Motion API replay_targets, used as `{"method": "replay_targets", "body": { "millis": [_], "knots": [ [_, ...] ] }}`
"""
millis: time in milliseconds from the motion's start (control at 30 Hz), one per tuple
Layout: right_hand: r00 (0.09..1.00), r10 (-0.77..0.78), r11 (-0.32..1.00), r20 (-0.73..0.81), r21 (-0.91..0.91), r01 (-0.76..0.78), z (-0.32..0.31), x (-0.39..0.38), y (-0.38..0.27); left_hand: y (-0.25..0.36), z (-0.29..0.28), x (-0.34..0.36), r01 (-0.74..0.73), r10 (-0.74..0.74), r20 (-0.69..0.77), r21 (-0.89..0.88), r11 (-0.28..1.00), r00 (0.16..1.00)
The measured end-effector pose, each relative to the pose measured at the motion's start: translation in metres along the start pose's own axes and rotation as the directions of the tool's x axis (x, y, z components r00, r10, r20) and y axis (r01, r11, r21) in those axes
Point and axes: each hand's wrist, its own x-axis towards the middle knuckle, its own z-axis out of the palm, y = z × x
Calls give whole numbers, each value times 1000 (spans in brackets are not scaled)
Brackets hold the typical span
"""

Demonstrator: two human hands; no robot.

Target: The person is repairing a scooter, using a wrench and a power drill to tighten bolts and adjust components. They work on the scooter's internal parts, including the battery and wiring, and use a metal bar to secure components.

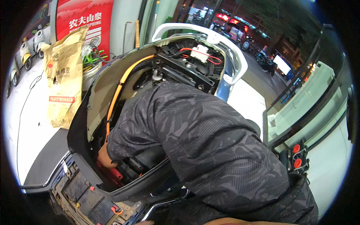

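An open scooter body (95,90) holds an orange cable (122,84), black metal framework and a red part (114,174). A large bent limb in dark camouflage cloth (210,142) lies across it, with bare skin (107,159) reaching down beside the red part; whose limb this is, I cannot tell. In front is an uncovered compartment with black units (80,187) and red-capped terminals. Slivers of skin at the lower edge may be my left hand (145,222) and my right hand (249,221); their fingers and anything held are hidden.
A brown paper sack (63,82) stands left, by a bucket of tools (92,73) and a red sign (84,11). Small scooters (26,54) are beyond. Glass doors (300,101) face a street at right, with black-and-red equipment (294,159) below them.
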Motion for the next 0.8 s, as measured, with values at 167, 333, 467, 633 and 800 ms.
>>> {"method": "replay_targets", "body": {
  "millis": [167, 333, 467, 633, 800],
  "knots": [
    [929, -313, 948, 196, 124, 293, -49, -50, 26, 4, 23, 1, -75, 43, -92, -390, 918, 995],
    [998, 45, 998, 45, -35, -43, -255, -194, 0, 11, 38, -6, -244, 217, -138, -220, 945, 966],
    [883, 131, 983, -452, -59, -176, -336, -291, -54, 21, 37, -5, -411, 389, -225, -61, 910, 893],
    [681, 4, 951, -732, 212, 223, -301, -355, -137, 47, 50, 1, -560, 401, -482, -247, 791, 779],
    [443, 8, 895, -896, 204, 396, -254, -379, -216, 76, 87, 4, -682, 602, -328, -263, 682, 728]
  ]
}}
